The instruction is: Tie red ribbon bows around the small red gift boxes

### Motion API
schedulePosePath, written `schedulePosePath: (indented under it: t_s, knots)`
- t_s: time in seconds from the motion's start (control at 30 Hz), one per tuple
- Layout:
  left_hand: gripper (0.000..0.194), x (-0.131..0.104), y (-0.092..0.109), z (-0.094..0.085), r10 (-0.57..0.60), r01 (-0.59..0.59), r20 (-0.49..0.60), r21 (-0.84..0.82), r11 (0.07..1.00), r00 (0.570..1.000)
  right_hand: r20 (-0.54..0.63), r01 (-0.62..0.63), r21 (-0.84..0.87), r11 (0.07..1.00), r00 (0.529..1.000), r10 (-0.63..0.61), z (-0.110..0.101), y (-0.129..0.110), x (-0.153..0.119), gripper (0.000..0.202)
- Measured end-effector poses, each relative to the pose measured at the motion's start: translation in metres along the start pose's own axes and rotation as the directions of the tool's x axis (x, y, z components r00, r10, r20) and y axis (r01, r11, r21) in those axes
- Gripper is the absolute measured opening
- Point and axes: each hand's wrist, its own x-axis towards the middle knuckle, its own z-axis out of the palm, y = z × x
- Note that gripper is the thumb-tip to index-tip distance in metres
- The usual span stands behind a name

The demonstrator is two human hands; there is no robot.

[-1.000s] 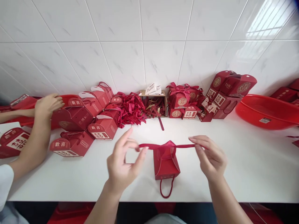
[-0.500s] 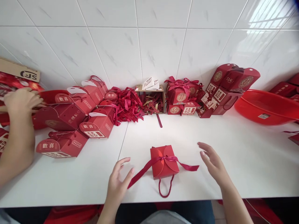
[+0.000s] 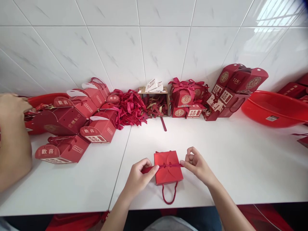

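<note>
A small red gift box with overlapping rounded flaps sits on the white table in front of me. Its dark red cord handle lies toward me. A crimson ribbon runs across the box top and is crossed at the centre. At the box's left side, my left hand pinches one end of the ribbon between thumb and fingers. My right hand pinches the other end just off the right edge, fingers curled. The ribbon looks taut between both hands.
Behind lie a heap of crimson ribbons, an open carton with dark red strips, and stacked red boxes to the left. Ribbon-tied boxes and a red basin stand right. Another person's arm reaches in at far left.
Both my hands have moved inward from open poses beside the box and taken hold of the ribbon ends. The ribbon has been drawn straight. The other person's arm has shifted left.
</note>
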Motion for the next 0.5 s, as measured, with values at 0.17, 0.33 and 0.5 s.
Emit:
schedulePosePath:
  t_s: [0.17, 0.33, 0.5]
  knots:
    - [0.036, 0.006, 0.000, -0.020, -0.024, 0.024, -0.005, 0.061, 0.998, 1.000, 0.081, 0.057, -0.188, 0.981, 0.996, -0.043, -0.016, -0.012, -0.007, 0.038]
    - [0.031, 0.013, 0.002, -0.033, -0.076, 0.069, 0.030, 0.185, 0.980, 0.997, 0.106, -0.030, -0.255, 0.966, 0.993, 0.059, -0.019, -0.020, -0.011, 0.039]
    - [0.012, 0.005, 0.025, -0.014, 0.272, -0.235, -0.105, 0.276, 0.932, 0.956, 0.276, -0.058, -0.220, 0.974, 0.954, 0.119, -0.018, -0.024, -0.009, 0.053]
